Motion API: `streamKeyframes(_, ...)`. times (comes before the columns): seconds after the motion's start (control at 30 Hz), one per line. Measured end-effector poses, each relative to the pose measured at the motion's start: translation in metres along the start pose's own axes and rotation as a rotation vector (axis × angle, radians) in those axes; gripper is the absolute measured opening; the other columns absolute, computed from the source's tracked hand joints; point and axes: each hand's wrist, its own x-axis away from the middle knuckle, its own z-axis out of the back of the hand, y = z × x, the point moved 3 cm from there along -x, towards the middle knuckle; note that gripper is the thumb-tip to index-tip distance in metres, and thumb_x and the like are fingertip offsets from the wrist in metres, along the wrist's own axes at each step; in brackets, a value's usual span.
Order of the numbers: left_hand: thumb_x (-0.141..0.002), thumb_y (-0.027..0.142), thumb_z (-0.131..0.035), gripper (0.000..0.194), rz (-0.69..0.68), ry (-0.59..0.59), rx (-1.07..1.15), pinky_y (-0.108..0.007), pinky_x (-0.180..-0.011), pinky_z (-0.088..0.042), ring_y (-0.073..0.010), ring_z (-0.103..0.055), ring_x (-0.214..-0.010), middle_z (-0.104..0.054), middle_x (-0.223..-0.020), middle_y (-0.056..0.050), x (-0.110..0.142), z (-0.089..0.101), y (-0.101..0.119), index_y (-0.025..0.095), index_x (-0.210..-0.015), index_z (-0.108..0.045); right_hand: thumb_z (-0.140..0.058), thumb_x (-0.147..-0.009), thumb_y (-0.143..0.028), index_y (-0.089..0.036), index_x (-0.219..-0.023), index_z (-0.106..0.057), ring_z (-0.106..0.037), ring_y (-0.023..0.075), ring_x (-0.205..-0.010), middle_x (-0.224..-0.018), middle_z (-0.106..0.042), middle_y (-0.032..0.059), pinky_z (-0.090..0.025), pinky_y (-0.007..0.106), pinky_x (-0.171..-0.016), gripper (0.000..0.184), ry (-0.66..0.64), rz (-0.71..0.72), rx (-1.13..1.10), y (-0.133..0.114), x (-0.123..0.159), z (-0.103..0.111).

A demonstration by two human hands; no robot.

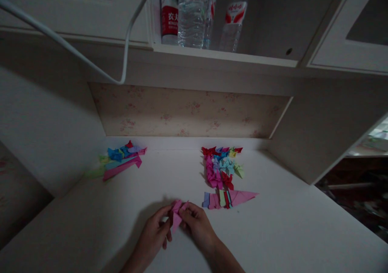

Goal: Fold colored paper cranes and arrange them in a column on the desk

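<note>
At the near side of the desk (285,232), the left hand (155,228) and the right hand (200,226) both pinch the pink paper (177,217), which is between them (about equally close to each); its long point is directed near, slightly left.

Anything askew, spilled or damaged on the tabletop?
No spill or damage stands out. The left paper pile just looks more jumbled than the right paper group. Both hands hold a pink folded piece.

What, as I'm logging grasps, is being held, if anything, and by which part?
Folded pink paper: left grip at its left edge, right grip at its right side.
</note>
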Motion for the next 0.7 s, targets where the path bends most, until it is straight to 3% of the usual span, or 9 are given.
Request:
streamKeyframes(0.2, -0.076, 0.052, -0.059, 0.050, 0.021, -0.021, -0.035, -0.019, -0.034, -0.037, -0.0113, -0.049, -0.037, -0.056, -0.048, 0.002, 0.000, 0.002, 0.004, 0.010, -0.103, -0.063, -0.063, -0.082, -0.052, -0.016, -0.074, -0.058, -0.030, 0.0054, -0.044, -0.052, -0.046, -0.0069, -0.017, 0.022, -0.043, 0.037, -0.003, 0.001, -0.020, -0.001, 0.000, -0.003)
streamKeyframes(0.37, -0.071, 0.057, -0.065, 0.049, 0.005, -0.032, -0.067, -0.019, -0.036, -0.034, -0.0105, -0.048, -0.037, -0.057, -0.049, 0.002, 0.002, 0.002, 0.009, 0.013, -0.091, -0.067, -0.070, -0.076, -0.050, -0.017, -0.071, -0.056, -0.030, 0.0054, -0.043, -0.049, -0.042, -0.0086, -0.019, 0.021, -0.043, 0.036, 0.103, 0.027, -0.162, -0.002, 0.001, -0.002)
streamKeyframes(0.57, -0.076, 0.061, -0.057, 0.048, -0.004, -0.056, -0.120, -0.020, -0.039, -0.034, -0.0102, -0.046, -0.037, -0.054, -0.045, 0.002, 0.000, 0.003, 0.012, 0.014, -0.075, -0.069, -0.065, -0.081, -0.052, -0.017, -0.066, -0.055, -0.031, 0.0057, -0.042, -0.047, -0.044, -0.0069, -0.019, 0.021, -0.042, 0.040, 0.120, 0.027, -0.157, 0.000, 0.001, 0.000)
streamKeyframes(0.7, -0.075, 0.058, -0.058, 0.046, 0.021, -0.040, -0.066, -0.020, -0.039, -0.035, -0.0097, -0.045, -0.037, -0.053, -0.044, 0.003, -0.001, 0.004, 0.014, 0.013, -0.077, -0.068, -0.064, -0.082, -0.051, -0.016, -0.070, -0.057, -0.030, 0.0053, -0.042, -0.048, -0.044, -0.0071, -0.018, 0.021, -0.041, 0.038, 0.101, 0.017, -0.136, 0.002, 0.001, 0.000)
